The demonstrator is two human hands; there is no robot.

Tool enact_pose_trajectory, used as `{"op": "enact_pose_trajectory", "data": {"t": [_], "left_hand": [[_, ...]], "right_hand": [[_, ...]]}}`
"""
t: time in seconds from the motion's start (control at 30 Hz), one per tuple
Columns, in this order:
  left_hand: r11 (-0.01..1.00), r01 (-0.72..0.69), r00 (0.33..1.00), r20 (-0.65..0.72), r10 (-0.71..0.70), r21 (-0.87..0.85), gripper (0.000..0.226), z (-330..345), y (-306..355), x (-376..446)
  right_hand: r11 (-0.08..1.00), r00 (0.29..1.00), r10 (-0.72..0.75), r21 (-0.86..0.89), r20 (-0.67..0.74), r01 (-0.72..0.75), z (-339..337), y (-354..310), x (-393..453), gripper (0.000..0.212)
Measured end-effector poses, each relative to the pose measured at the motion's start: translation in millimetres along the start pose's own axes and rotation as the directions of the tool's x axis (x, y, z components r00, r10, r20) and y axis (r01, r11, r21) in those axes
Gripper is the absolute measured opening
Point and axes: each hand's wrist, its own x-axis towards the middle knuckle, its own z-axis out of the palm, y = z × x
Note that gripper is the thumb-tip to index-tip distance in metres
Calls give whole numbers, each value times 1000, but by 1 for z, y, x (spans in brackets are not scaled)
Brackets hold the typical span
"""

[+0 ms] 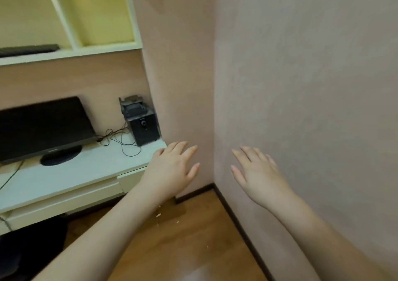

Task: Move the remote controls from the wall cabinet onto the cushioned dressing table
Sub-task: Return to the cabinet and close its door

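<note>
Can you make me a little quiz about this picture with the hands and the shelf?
1. True or false: the left hand holds a remote control.
2. Where does the dark remote control lie? A) on the floor B) in the wall cabinet C) beside the monitor
3. What black box stands at the desk's far right corner?

Key
1. False; both it and the right hand are open, holding nothing.
2. B
3. A speaker.

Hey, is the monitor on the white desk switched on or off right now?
Apparently off. The monitor screen is uniformly black, with no image or glow; a power light cannot be made out, so standby cannot be excluded.
</note>
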Motion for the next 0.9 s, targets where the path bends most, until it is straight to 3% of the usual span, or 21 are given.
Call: {"op": "enact_pose_trajectory", "data": {"t": [0.13, 0.37, 0.63, 0.9], "left_hand": [[997, 80, 997, -23, -80, 22, 52, -14, -28, 7], [983, 184, 980, -82, -183, 12, 52, -40, -99, 15], [982, 186, 966, -187, -177, 32, 50, -82, -197, 36], [986, 164, 967, -201, -154, 35, 50, -117, -275, 71]], "right_hand": [[996, 996, -86, 22, -39, 87, -10, -20, 41, 55], [978, 977, -202, 46, -71, 205, -23, -72, 109, 53], [961, 947, -270, 16, -176, 277, -53, -157, 196, 52], [943, 910, -329, -47, -254, 328, -82, -225, 269, 53]]}}
